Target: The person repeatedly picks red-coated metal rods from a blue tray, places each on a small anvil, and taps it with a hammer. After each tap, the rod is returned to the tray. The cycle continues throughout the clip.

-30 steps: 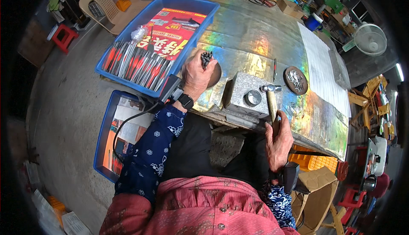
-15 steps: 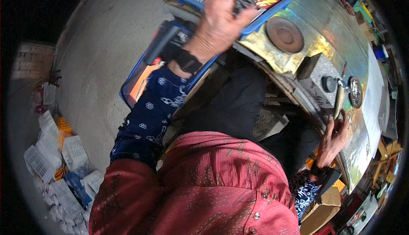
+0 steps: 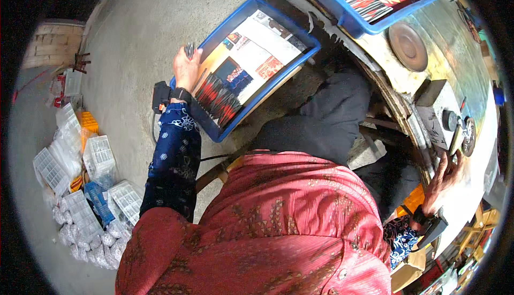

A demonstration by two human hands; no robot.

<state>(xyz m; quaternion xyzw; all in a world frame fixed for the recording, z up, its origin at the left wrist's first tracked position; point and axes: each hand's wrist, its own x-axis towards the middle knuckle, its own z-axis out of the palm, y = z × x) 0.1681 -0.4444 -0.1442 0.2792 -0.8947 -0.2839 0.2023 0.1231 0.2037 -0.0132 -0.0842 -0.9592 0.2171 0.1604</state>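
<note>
My left hand (image 3: 186, 73) is closed on a bunch of slim dark-grey metal pieces (image 3: 189, 50), whose tips show above the fingers. It is over the left rim of a lower blue tray (image 3: 256, 99). Inside that tray, a row of slim black, grey and red pieces (image 3: 217, 99) lies beside printed sheets (image 3: 262, 48). On the bench at the right, my right hand (image 3: 445, 180) has its fingers apart at the lower end of a pale, slim handle-like piece (image 3: 456, 138). Whether they touch it I cannot tell. Beside it stands a grey block (image 3: 435, 114) with a round black knob (image 3: 449, 119).
Another blue tray (image 3: 369, 27) of slim pieces sits on the bench's far end, near a round brown disc (image 3: 408, 47). A dark oval piece (image 3: 469, 136) lies by the block. Plastic compartment boxes (image 3: 99, 157) and wrapped bundles (image 3: 101, 249) pile on the floor at left.
My left hand has moved from the upper tray down and left to the lower tray's rim, still holding the metal pieces. The view has shifted. My right hand stays by the block.
</note>
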